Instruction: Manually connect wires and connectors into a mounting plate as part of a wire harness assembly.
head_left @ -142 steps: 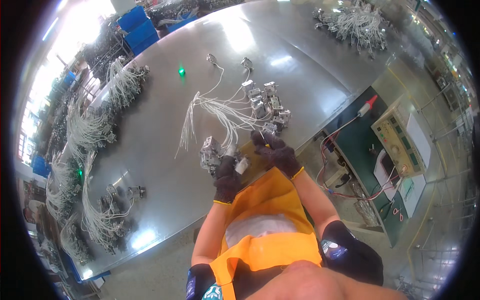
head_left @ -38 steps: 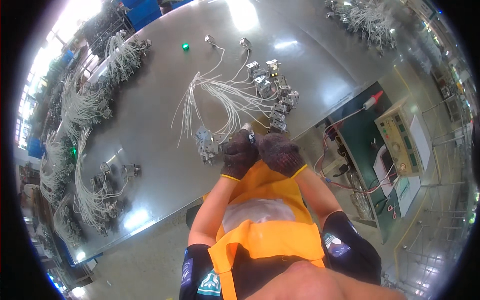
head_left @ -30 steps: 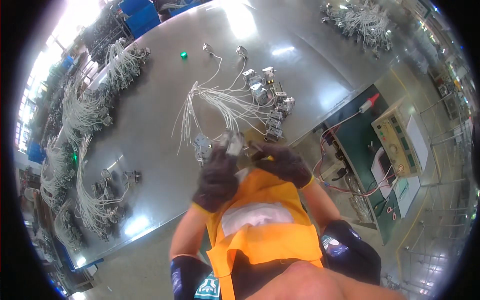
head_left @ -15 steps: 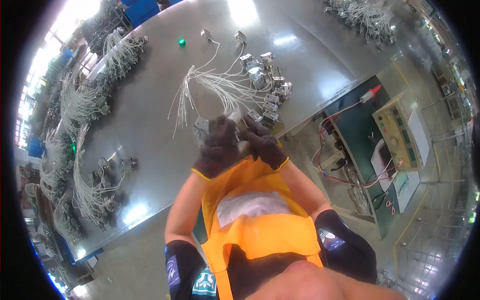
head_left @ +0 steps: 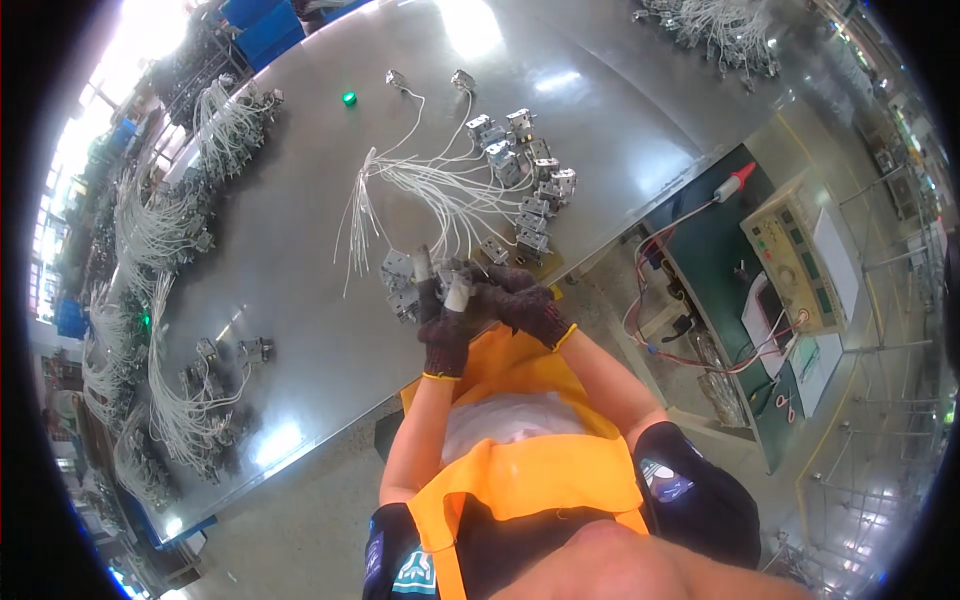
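Note:
My left hand (head_left: 443, 318) and my right hand (head_left: 515, 300) meet in front of the orange apron, both in dark knitted gloves with yellow cuffs and pale fingertips. Between them they grip a small grey metal part (head_left: 452, 275), mostly hidden by the fingers. The left forefinger points away from me, its thumb against the part; the right fingers are curled in. Beside the left hand lie metal blocks (head_left: 399, 275). Just beyond, a bundle of white wires (head_left: 430, 185) fans out to a cluster of metal housings (head_left: 533, 205). Two of its wires run to metal ends farther off.
Heaps of white-wired assemblies (head_left: 165, 215) line the left edge of the metal table (head_left: 310, 200), with another heap (head_left: 715, 35) at far right. On a green side bench at right stand a beige test instrument (head_left: 790, 260), a red-tipped probe (head_left: 735, 183) and scissors (head_left: 785, 405).
My left hand has turned and drawn in beside the right, its forefinger now stretched out. My right hand has shifted slightly left. The whole view has moved a little.

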Tool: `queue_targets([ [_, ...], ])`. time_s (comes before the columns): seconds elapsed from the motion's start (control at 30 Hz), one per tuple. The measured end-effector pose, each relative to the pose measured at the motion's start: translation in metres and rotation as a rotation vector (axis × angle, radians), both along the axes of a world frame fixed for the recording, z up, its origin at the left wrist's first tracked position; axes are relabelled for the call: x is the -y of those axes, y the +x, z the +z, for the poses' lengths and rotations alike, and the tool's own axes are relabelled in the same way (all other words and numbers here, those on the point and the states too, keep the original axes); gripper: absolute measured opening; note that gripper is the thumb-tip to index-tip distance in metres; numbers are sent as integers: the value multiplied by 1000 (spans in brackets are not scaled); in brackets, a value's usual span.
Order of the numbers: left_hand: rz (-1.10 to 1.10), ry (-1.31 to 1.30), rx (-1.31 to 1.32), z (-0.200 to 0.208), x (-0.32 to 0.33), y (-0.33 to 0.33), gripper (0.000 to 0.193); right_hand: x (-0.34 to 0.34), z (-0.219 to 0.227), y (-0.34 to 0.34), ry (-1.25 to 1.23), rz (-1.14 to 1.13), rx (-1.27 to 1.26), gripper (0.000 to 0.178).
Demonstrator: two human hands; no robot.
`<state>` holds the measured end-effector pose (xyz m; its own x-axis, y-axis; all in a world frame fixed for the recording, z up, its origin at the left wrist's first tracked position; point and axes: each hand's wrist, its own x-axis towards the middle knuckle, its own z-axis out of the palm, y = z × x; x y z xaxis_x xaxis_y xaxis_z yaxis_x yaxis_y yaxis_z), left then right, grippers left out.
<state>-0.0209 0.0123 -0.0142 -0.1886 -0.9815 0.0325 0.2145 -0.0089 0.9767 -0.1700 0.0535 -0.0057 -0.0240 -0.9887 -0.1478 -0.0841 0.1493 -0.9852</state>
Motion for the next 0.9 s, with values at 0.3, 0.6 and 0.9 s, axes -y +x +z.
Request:
queue_targets([
  [0.3, -432, -502, 562, 28, 33, 35, 46, 11, 32, -26, -224, -145, -150, 39],
  [0.6, -89, -380, 687, 36, 10, -6, 66, 12, 15, -24, -99, -25, -174, 41],
  [0.9, 183, -734, 812, 13, -3, -21, 52, 15, 25, -35, -112, -78, -177, 38],
])
